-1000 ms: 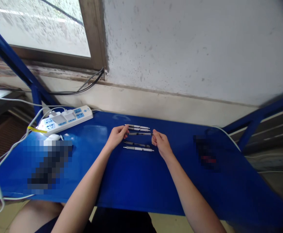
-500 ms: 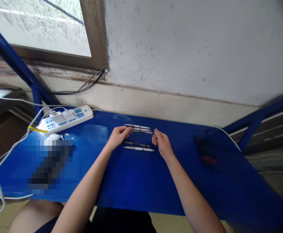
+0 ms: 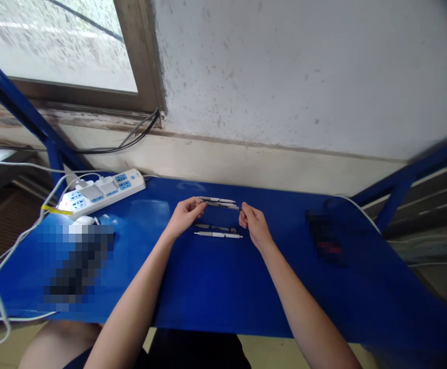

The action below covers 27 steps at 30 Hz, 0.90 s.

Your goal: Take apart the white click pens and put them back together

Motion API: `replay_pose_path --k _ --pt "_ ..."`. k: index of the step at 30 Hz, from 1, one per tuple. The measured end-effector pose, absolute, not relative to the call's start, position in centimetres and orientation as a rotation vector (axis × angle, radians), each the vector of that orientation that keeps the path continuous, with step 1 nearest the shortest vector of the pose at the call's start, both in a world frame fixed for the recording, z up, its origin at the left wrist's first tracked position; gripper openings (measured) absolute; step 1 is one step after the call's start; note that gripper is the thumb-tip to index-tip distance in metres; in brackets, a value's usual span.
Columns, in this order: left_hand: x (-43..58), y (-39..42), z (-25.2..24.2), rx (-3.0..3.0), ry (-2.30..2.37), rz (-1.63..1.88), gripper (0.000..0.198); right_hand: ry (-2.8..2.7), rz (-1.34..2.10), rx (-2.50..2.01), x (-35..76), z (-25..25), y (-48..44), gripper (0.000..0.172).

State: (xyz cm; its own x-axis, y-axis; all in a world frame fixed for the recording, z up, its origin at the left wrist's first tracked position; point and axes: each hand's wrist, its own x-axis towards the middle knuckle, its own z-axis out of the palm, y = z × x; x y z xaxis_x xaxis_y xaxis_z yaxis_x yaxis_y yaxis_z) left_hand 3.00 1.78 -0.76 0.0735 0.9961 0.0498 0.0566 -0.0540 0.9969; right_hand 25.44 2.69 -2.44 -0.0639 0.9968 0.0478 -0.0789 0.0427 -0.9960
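Observation:
Between my two hands a slim grey-and-white pen [image 3: 223,205] is stretched level, one end in each. My left hand [image 3: 187,214] pinches its left end between thumb and fingers. At the other end, my right hand [image 3: 252,219] is closed on the pen's tip. Just behind it lies a white pen [image 3: 217,200] with a grey grip, partly overlapped by the held one. Nearer to me, a dark pen [image 3: 215,228] and a white pen [image 3: 218,235] lie side by side on the blue tabletop [image 3: 223,287].
A white power strip [image 3: 104,195] with plugs and cables stands at the back left. A blurred dark object [image 3: 79,266] lies in front of it, and another blurred dark object [image 3: 323,238] is on the right. Blue frame bars [image 3: 396,192] flank the table.
The pen held between both hands has moved slightly back, closer to the pens behind it. The view has shifted a little; the two nearer pens stay in place.

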Motion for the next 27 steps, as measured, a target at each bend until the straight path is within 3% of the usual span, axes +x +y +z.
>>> replay_pose_path --k 17,27 --pt "3.2 2.1 -1.7 1.352 1.155 1.184 0.031 -1.406 1.069 -1.157 26.1 -3.8 3.9 0.047" --pt "3.0 1.8 -1.4 1.424 1.286 1.078 0.04 -1.364 1.098 -1.125 26.0 -3.7 3.8 0.05"
